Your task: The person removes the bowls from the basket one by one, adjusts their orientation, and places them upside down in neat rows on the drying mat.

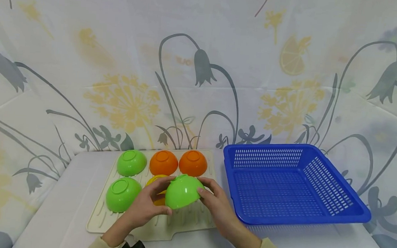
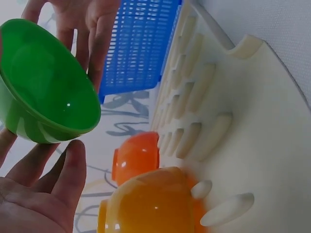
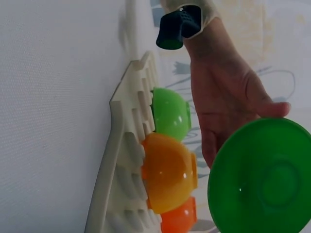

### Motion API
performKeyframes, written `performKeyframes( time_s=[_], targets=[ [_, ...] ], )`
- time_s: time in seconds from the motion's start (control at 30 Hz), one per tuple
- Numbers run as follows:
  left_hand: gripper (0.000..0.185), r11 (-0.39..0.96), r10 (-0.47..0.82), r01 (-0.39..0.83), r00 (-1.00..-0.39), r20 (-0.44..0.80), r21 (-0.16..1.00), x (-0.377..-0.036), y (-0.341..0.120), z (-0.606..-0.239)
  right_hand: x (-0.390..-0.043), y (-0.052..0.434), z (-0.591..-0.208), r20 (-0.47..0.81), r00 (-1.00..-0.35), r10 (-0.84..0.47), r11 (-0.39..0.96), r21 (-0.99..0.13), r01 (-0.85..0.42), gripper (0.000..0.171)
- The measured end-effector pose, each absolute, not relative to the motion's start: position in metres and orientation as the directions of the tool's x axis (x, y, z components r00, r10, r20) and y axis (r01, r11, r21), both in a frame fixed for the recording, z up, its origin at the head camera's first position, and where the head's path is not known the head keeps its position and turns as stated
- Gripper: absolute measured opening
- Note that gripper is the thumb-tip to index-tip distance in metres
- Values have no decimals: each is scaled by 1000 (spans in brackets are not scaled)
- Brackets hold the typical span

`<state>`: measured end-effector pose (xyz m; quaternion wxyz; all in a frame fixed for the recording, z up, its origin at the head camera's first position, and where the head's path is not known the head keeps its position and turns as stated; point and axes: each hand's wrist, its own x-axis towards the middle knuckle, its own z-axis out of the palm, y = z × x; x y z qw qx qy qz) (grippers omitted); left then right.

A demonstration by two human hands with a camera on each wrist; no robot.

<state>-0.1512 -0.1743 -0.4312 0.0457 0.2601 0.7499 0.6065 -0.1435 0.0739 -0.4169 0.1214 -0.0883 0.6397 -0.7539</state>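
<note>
A green bowl [image 1: 182, 191] is lifted, tilted, just above the front right of a cream ribbed drying mat [image 1: 180, 222]. My left hand [image 1: 150, 202] grips its left side, thumb at the rim and fingers over the top. My right hand [image 1: 213, 199] grips its right side. The left wrist view looks into the bowl's hollow [image 2: 43, 92], with my left palm [image 2: 39, 194] below it and my right hand's fingers [image 2: 87, 24] behind it. The right wrist view shows the bowl's underside [image 3: 262, 179] in front of my left hand [image 3: 228, 107].
Upside down on the mat lie two green bowls [image 1: 131, 162] [image 1: 123, 194], two orange bowls [image 1: 163, 162] [image 1: 192, 163] and a yellow-orange bowl [image 1: 158, 189] half hidden behind the held one. A blue slotted basket [image 1: 329, 191] stands right of the mat. A flowered cloth backs the table.
</note>
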Motion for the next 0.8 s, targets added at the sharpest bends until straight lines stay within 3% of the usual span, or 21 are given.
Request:
performKeyframes(
  time_s=[0.4, 0.8],
  targets=[
    [79, 197, 401, 303, -893, 205, 932, -149, -170, -429, -141, 74, -414, -47, -963, -266, -93, -993, 75, 47],
    [79, 369, 428, 472, -851, 305, 800, -154, -160, -432, -136, 71, -418, -110, -976, -189, 88, -992, 95, 54]
  ],
)
